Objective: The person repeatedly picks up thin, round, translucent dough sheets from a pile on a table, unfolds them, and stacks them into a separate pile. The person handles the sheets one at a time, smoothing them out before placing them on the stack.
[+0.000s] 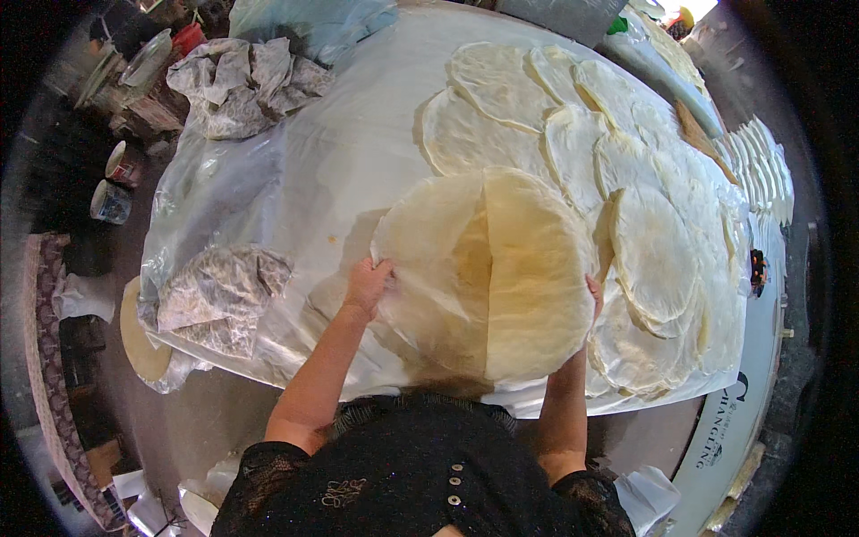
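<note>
A large round, thin cream-coloured sheet, like flat dough, is held up between my two hands. A straight crease or overlap runs down its middle, and its left half looks thinner and more see-through. My left hand pinches its left edge between thumb and fingers. My right hand grips the right edge, with most of its fingers hidden behind the sheet. Below lies a table covered in white plastic sheeting. Many similar round sheets overlap on its right side, one of them just right of my right hand.
Crumpled patterned cloths lie at the table's far left and near left. Two small tubs stand beyond the left edge. A grey slab or box sits at the back. A stack of wavy white pieces is at the right.
</note>
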The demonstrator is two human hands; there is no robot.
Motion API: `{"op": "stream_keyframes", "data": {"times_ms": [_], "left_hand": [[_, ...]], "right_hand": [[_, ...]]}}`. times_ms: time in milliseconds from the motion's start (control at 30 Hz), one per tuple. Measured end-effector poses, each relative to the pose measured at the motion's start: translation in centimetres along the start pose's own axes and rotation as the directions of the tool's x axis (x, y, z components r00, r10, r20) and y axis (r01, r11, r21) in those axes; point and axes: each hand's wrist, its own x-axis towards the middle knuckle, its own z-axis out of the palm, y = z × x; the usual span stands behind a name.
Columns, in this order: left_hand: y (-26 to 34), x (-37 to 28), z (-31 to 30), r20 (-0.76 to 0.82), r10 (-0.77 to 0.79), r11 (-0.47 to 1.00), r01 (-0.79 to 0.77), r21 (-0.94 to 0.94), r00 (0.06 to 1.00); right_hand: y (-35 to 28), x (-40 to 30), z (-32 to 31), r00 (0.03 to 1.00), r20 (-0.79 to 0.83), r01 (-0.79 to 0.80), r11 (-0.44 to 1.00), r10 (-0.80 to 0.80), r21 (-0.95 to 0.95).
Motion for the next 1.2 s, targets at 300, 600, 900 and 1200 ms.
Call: {"op": "stream_keyframes", "data": {"times_ms": [300,600,900,1200], "left_hand": [[1.0,0.4,-3.1,-0.123,0.065,0.990,-0.048,0.135,0.990],[1.1,1.6,-5.1,-0.173,0.085,0.950,-0.028,0.310,0.981],[-3.0,-6.5,-5.2,0.265,0.039,0.942,0.053,-0.330,0.963],[-3.5,-11.7,-1.5,0.011,-0.035,0.974,0.036,-0.222,0.999]], "right_hand": [[-8.6,-2.2,-6.9,0.945,-0.175,0.267,0.960,-0.277,-0.082],[-22.2,-0.8,-3.7,0.796,-0.141,0.519,0.784,-0.588,-0.341],[-15.6,1.1,11.2,0.816,0.223,0.523,0.516,-0.534,-0.679],[12.3,-3.1,8.1,0.457,0.507,0.851,-0.194,0.731,-0.488]]}}
